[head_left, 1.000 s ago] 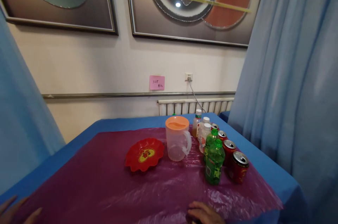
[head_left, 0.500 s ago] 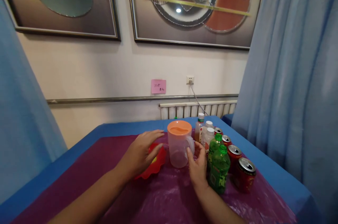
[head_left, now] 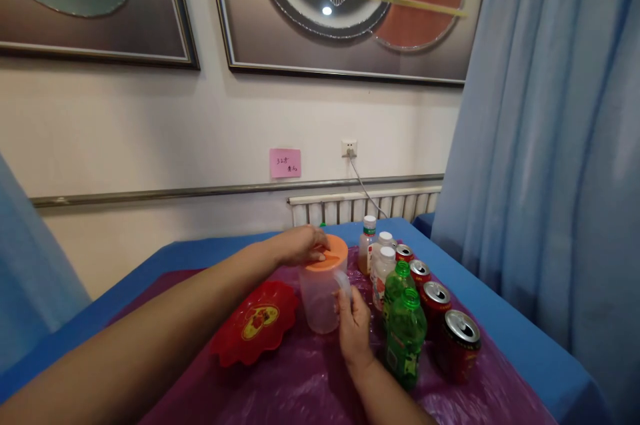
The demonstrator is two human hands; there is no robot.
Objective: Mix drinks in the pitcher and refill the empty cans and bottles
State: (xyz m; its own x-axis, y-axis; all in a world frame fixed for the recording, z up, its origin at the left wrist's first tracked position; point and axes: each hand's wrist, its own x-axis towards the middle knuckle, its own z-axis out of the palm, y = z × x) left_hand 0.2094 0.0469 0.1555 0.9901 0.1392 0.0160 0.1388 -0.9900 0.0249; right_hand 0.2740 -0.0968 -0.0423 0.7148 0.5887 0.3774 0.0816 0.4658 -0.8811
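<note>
As right hand (head_left: pixel 355 326) grips pitcher (head_left: pixel 319 301), plate (head_left: pixel 235 338) near, narrow gap to bottles (head_left: pixel 406 338)

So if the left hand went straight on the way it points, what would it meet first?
The orange lid: the left hand appears to be touching it. Past the lid, the farthest white-capped bottle seems roughly in line, though depth is hard to judge.

Translucent jug (head_left: pixel 319 308); upright on purple sheet (head_left: pixel 310 378); orange lid (head_left: pixel 338 249) on, seemingly seated
</note>
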